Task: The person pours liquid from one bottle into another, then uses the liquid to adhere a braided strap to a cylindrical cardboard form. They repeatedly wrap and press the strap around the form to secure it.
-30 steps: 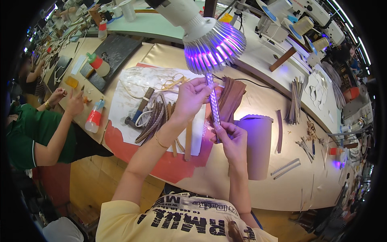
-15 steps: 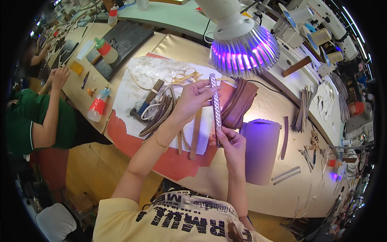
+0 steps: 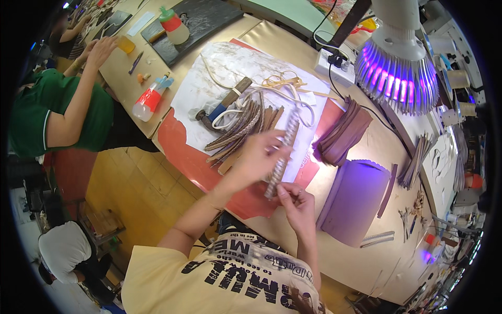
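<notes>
A narrow braided strap [image 3: 280, 157], pale and patterned, is held up above the counter [image 3: 272, 230], running from near and slightly left to far and right. It is judged to be light and limp: soft along its length, likely to sag or twist if gripped at one point only, and not fragile. Its woven surface should give good friction, so slipping is thought unlikely. The ends are judged the best places to take hold, with light tension kept between them.

The near end is pinched between thumb and fingertips of the right hand [image 3: 295, 201], the remaining fingers curled in. The far part passes under the left hand [image 3: 261, 157], which is blurred; its fingers appear closed around the strap near the middle to upper length, though the exact grip cannot be told.

Just beyond the hands, a bundle of brown leather strips [image 3: 246, 128] lies on a stained white sheet [image 3: 219, 68], beside a hammer [image 3: 222, 104]. To the right lies a curved purple-lit leather piece [image 3: 355, 201] under the lamp [image 3: 397, 73].
</notes>
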`<action>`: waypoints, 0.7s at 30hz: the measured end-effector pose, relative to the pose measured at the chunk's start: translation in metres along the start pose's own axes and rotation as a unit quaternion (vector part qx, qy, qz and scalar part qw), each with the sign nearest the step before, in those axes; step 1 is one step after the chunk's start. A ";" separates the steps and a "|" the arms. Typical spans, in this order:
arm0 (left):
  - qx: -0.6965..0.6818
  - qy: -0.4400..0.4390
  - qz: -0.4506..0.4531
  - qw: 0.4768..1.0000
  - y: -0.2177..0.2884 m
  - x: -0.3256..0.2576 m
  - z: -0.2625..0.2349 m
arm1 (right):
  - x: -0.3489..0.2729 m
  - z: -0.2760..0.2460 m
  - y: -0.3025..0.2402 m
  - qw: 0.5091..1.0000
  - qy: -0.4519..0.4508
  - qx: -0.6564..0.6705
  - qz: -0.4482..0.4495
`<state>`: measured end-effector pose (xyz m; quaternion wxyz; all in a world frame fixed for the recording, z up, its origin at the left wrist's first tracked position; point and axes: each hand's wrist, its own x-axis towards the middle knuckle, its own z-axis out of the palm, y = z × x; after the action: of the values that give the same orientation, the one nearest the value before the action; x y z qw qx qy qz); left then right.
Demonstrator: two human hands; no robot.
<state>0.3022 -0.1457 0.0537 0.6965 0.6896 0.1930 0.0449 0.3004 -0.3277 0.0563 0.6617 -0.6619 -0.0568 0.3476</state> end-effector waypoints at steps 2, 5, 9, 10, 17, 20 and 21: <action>0.058 0.045 0.020 0.997 0.002 0.005 -0.038 | -0.002 0.005 -0.006 0.998 -0.017 -0.058 0.008; 0.099 0.074 0.029 0.992 0.003 0.012 -0.080 | -0.007 0.003 -0.021 0.990 -0.027 -0.136 0.008; 0.169 0.119 0.028 0.978 -0.002 0.022 -0.088 | -0.008 -0.001 -0.036 0.978 -0.013 -0.206 -0.025; 0.177 0.119 0.023 0.977 -0.003 0.023 -0.085 | -0.009 -0.002 -0.038 0.977 -0.004 -0.210 -0.032; 0.204 0.154 0.038 0.966 -0.007 0.022 -0.081 | -0.030 -0.023 -0.049 0.965 0.066 -0.240 -0.081; 0.185 0.144 0.043 0.971 -0.013 0.024 -0.087 | -0.039 -0.037 -0.048 0.964 0.094 -0.239 -0.076; 0.177 0.138 0.049 0.973 -0.015 0.025 -0.089 | -0.041 -0.040 -0.046 0.963 0.104 -0.238 -0.072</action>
<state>0.2924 -0.0540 0.0360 0.5273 0.7975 0.2580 0.1391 0.3087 -0.3779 0.1097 0.5105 -0.8271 -0.1161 0.2047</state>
